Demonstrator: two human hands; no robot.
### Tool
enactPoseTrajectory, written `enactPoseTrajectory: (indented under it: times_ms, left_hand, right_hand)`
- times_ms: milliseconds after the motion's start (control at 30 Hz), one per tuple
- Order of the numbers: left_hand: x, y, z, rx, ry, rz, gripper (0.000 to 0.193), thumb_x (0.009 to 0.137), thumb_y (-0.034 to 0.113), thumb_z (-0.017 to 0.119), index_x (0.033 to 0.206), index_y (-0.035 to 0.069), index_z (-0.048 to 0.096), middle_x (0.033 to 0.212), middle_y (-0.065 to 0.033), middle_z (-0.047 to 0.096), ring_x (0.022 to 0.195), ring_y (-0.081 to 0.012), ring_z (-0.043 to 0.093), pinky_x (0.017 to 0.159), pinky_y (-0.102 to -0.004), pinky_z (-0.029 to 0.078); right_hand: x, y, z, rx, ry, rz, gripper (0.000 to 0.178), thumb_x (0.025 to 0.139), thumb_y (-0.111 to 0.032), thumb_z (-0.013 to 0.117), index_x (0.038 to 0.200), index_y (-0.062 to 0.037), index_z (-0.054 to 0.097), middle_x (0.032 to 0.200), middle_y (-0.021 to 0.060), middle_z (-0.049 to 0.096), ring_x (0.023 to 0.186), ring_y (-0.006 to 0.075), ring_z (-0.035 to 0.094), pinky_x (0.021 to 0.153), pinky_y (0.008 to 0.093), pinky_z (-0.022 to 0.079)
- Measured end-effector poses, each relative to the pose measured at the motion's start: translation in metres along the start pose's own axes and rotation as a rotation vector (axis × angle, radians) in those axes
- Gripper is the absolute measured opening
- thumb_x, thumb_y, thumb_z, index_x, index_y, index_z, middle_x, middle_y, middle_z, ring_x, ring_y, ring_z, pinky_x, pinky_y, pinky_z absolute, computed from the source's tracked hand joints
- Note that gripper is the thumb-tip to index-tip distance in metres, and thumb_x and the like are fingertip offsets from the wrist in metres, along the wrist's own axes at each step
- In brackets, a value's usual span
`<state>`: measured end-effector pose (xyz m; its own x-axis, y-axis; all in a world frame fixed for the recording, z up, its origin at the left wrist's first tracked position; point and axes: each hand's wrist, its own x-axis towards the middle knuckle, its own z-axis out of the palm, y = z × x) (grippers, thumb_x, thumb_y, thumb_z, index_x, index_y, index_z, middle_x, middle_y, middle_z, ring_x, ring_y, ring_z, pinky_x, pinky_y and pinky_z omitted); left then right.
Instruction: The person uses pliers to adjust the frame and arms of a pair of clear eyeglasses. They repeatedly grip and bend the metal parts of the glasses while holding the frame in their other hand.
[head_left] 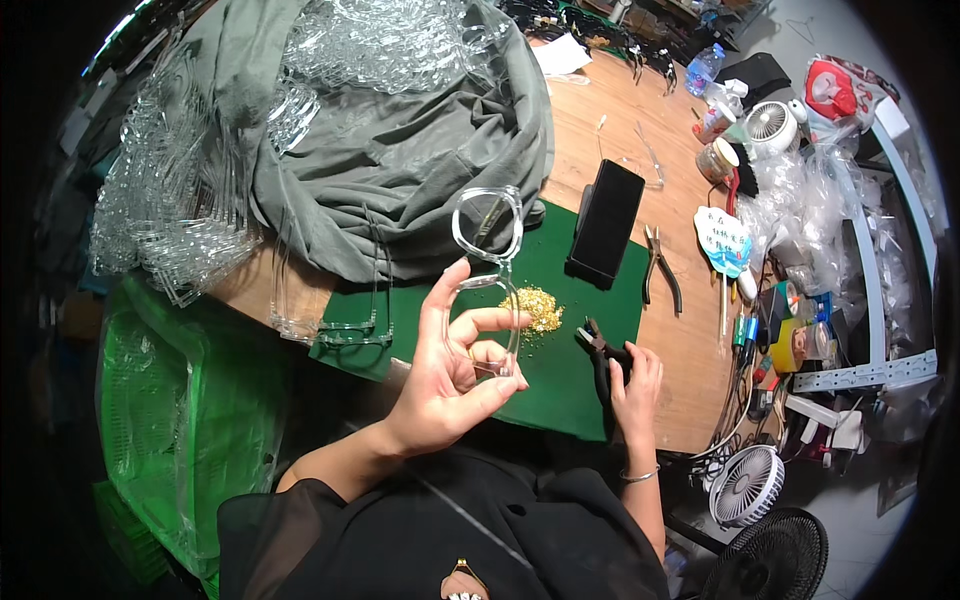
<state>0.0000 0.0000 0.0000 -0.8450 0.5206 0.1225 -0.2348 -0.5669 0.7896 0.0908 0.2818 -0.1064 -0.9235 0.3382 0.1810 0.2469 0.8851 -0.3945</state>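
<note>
We pinch the clear glasses frame (487, 262) by its lower rim in our left hand (450, 375); it looks light, stiff, brittle. Our right hand (633, 385) grips black pliers (600, 352).

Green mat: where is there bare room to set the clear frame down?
Bare green mat lies between the gold pile and the table's near edge, and between that pile and the black case. The right table edge is cluttered.
</note>
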Motion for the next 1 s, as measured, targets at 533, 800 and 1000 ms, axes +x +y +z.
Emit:
enactPoseTrajectory:
  times_ms: [533, 800, 1000]
  left_hand:
    - [-0.015, -0.008, 0.004, 0.144, 0.014, -0.017, 0.094, 0.074, -0.011, 0.056, 0.137, 0.015, -0.008, 0.121, -0.0212, 0.038, 0.081, -0.0092, 0.055, 0.078, -0.0252, 0.046]
    - [-0.02, -0.014, 0.0, 0.212, -0.014, 0.032, 0.094, 0.074, -0.012, 0.056, 0.137, 0.014, -0.008, 0.121, -0.0225, 0.038, 0.079, -0.0099, 0.055, 0.077, -0.0259, 0.046]
    - [-0.022, -0.017, 0.001, 0.236, 0.009, 0.035, 0.094, 0.074, -0.01, 0.057, 0.137, 0.013, -0.009, 0.12, -0.0228, 0.038, 0.077, -0.0093, 0.055, 0.075, -0.0251, 0.046]
  right_hand:
    - [0.002, -0.021, 0.002, -0.026, 0.049, -0.17, 0.037, 0.081, -0.016, 0.055, 0.113, -0.0009, 0.046, 0.109, 0.0171, 0.045, 0.102, 0.0337, 0.045, 0.089, 0.0476, 0.035]
    - [0.0, -0.062, -0.022, 0.626, -0.15, -0.022, 0.03, 0.087, -0.018, 0.052, 0.11, 0.0002, 0.047, 0.093, 0.0098, 0.051, 0.081, 0.0182, 0.05, 0.074, 0.0289, 0.042]
    - [-0.023, -0.072, 0.009, 0.642, -0.178, -0.088, 0.024, 0.087, -0.019, 0.054, 0.099, 0.0002, 0.049, 0.091, 0.0084, 0.05, 0.078, 0.0161, 0.05, 0.071, 0.0265, 0.041]
